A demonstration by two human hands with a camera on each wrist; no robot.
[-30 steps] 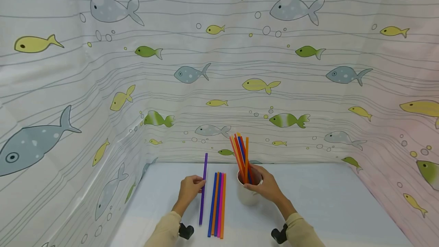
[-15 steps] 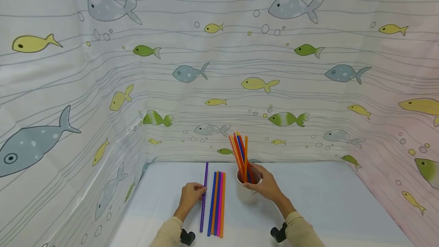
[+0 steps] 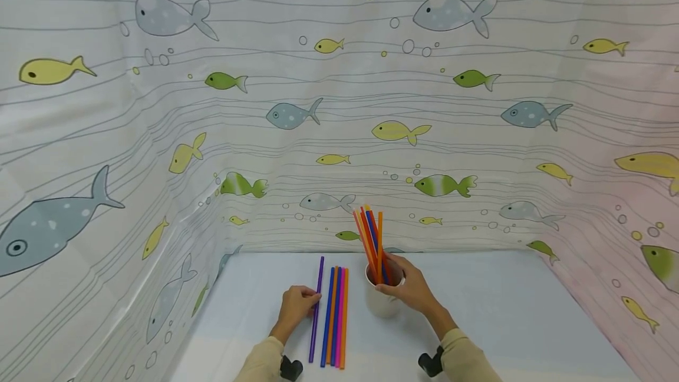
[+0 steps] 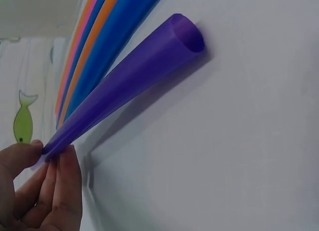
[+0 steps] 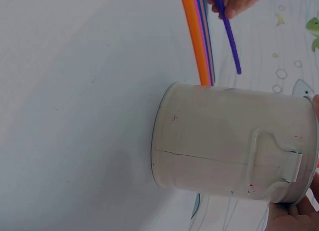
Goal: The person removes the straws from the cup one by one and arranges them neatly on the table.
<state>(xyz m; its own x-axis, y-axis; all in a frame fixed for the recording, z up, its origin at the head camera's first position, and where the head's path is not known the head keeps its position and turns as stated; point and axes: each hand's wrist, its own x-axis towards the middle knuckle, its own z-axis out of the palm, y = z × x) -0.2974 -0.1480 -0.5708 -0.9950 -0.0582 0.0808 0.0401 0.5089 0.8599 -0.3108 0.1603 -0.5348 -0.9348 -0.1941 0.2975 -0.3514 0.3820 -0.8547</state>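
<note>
The purple straw lies lengthwise on the worktop, pinched about midway along by the left hand between thumb and fingertips. Just beside that grip, on the side toward the other hand, four more straws lie in a close row: blue, orange, pink, orange. The purple one sits near the blue but a sliver apart.

As a thin plastic tube it is likely very light, springy rather than stiff, and smooth enough to roll or slip. A hard squeeze would probably flatten it, so a gentle pinch near the middle, as here, looks the sensible hold.

Beyond the row, the right hand curls its grip round the rim of a white mug holding a bundle of upright straws, orange, red and blue, which lean toward the left hand's side.

The left wrist view shows what the head view cannot: the purple straw's open round end and the near length lifted slightly off the worktop, casting a shadow. The right wrist view alone shows the mug's handle and its scuffed wall, with the fingers at the rim mostly out of frame. Only the head view shows the fish-print curtain around the worktop.
</note>
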